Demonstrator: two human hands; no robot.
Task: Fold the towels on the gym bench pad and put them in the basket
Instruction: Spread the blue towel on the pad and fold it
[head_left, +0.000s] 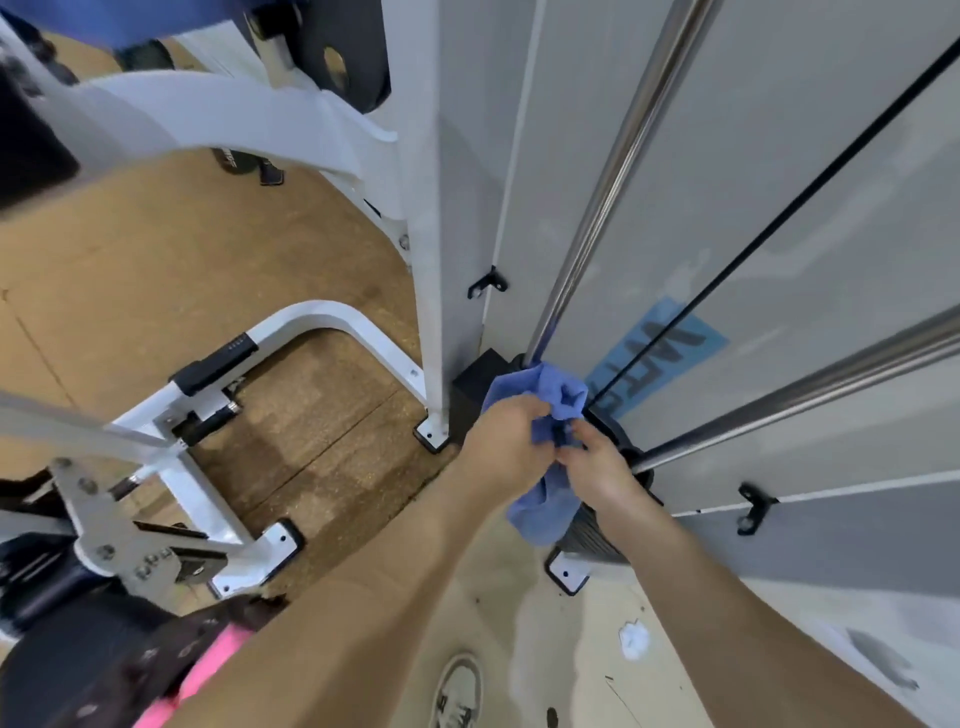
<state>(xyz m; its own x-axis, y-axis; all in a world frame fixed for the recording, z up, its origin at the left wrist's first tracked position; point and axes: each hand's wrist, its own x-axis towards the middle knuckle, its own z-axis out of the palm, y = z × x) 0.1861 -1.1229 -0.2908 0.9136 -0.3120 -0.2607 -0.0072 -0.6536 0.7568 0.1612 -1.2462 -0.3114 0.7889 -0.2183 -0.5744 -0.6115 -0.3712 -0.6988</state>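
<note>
Head view: a bunched blue towel (540, 387) sits just past centre toward 5 o'clock, held in the air in front of a grey panel (779, 130) and over a black weight stack (597, 538). The left hand (506, 441) has its fingers curled into the cloth at the towel's 8 o'clock side. The right hand (597, 465) pinches a fold at its 5 o'clock side, the two hands nearly touching, and loose cloth hangs below them. A chrome rod (613, 171) rises from the towel toward 1 o'clock. A white machine frame (332, 317) lies at 9 o'clock. A shoe (460, 691) shows at 6 o'clock.
</note>
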